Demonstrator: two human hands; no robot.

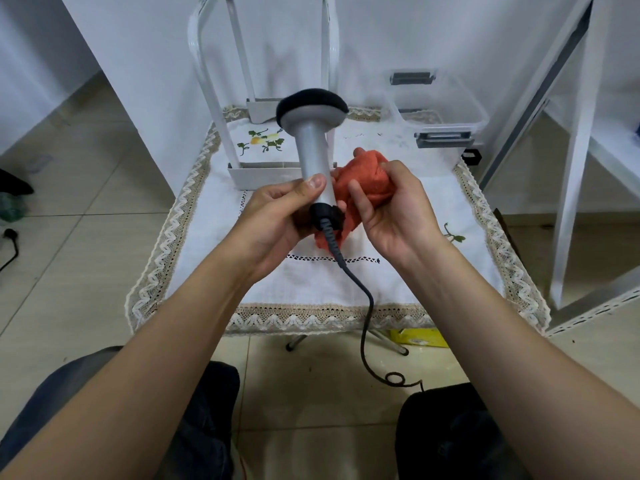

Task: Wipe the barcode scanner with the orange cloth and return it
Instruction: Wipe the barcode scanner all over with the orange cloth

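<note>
The barcode scanner (313,147) has a grey handle and a black head, and is held above the table with the head pointing away from me. My left hand (277,216) grips the lower end of its handle, thumb on top. A black cable (363,306) runs from the handle's base down to the floor. My right hand (391,206) holds a bunched orange cloth (367,181) pressed against the right side of the handle. Part of the cloth hangs below the handle base.
A small table carries a white embroidered tablecloth (311,282) with lace edging. A white metal stand (242,168) sits at its back left, a clear plastic box (446,109) at the back right. A white shelf frame (571,168) stands to the right. My knees are below.
</note>
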